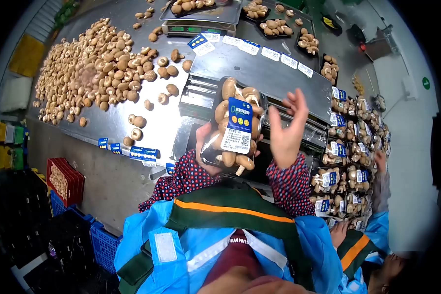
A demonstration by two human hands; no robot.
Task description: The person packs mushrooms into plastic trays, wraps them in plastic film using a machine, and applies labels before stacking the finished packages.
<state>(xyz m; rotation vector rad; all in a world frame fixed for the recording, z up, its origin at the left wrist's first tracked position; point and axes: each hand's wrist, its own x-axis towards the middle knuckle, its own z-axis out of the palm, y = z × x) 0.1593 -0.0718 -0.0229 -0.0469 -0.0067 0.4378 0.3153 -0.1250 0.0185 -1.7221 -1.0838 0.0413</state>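
A wrapped black tray of brown mushrooms [220, 142] with a blue and white label [239, 125] on top is held in front of my chest. My left hand [207, 147] grips its lower left side, fingers partly hidden beneath the pack. To the right of the pack, my right hand [290, 130] is raised with its fingers apart, holding nothing and not touching the label. Behind the pack is a metal wrapping machine [259, 73], with several loose labels [271, 54] along its far edge.
Loose mushrooms [103, 73] cover the left of the table. A scale [201, 28] with a tray stands at the back. Unwrapped mushroom trays [276, 28] sit at back right. Stacked labelled packs [348, 152] fill the right, beside a co-worker [377, 235]. Red crates [66, 181] stand lower left.
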